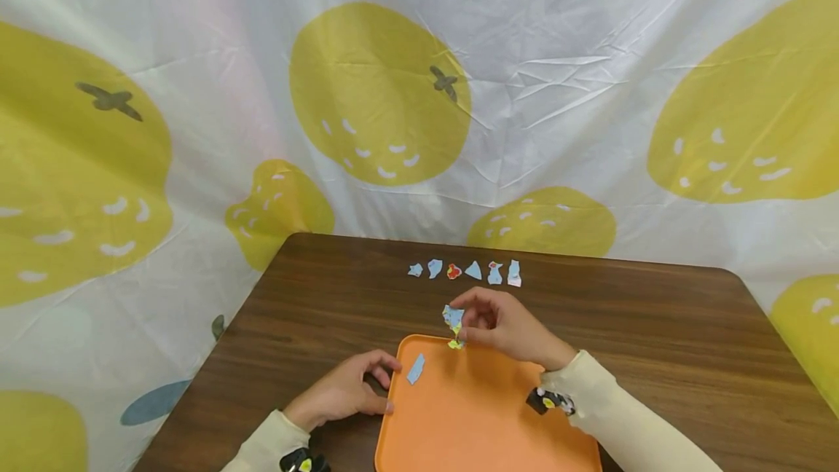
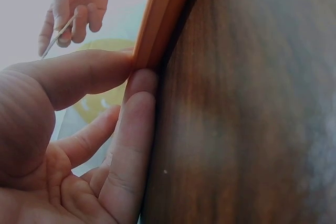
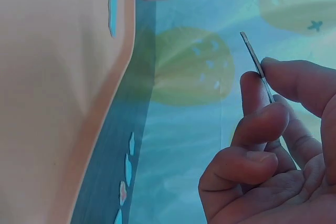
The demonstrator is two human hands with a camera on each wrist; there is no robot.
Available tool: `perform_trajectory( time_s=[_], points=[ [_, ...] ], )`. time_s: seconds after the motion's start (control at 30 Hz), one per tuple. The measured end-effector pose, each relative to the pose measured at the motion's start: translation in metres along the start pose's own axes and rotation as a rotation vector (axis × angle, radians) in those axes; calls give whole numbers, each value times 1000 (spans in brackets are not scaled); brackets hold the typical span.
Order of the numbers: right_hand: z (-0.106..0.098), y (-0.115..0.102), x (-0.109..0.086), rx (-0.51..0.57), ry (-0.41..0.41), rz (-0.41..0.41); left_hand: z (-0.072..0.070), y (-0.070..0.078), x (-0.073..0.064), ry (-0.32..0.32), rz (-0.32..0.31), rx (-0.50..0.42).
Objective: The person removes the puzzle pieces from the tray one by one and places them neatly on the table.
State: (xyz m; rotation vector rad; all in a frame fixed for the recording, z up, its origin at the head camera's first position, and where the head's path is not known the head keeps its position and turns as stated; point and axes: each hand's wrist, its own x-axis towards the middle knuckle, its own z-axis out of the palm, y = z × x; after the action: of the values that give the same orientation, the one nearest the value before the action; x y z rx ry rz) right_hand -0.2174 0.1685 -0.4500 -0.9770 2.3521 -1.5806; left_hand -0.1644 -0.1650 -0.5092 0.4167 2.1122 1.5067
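Note:
In the head view my right hand point(image 1: 507, 326) pinches a thin, irregular light-blue and yellow piece point(image 1: 452, 317) above the far edge of an orange tray point(image 1: 485, 428). Edge-on, the same flat piece point(image 3: 252, 53) shows between the thumb and fingers of my right hand point(image 3: 273, 140) in the right wrist view. My left hand point(image 1: 344, 388) grips the tray's left rim; in the left wrist view its thumb and fingertips meet at that orange rim point(image 2: 152, 30). A pale blue flat piece point(image 1: 416, 368) lies inside the tray near its upper-left corner.
Beyond the tray, several small flat cut-out pieces point(image 1: 473, 270) lie in a row on the dark wooden table point(image 1: 655, 333). One is red point(image 1: 454, 271), the others mostly light blue. A white curtain point(image 1: 537, 93) with yellow fruit prints hangs behind the table.

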Motion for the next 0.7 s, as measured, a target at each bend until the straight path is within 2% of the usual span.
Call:
perform_trajectory(
  time_s=[0.37,0.7],
  points=[
    [-18,7,3,-15,89,39,0,-1,-1,-3,7,-5],
    [-41,15,7,-18,158,143,0,0,-1,1,-2,-3]
  ],
)
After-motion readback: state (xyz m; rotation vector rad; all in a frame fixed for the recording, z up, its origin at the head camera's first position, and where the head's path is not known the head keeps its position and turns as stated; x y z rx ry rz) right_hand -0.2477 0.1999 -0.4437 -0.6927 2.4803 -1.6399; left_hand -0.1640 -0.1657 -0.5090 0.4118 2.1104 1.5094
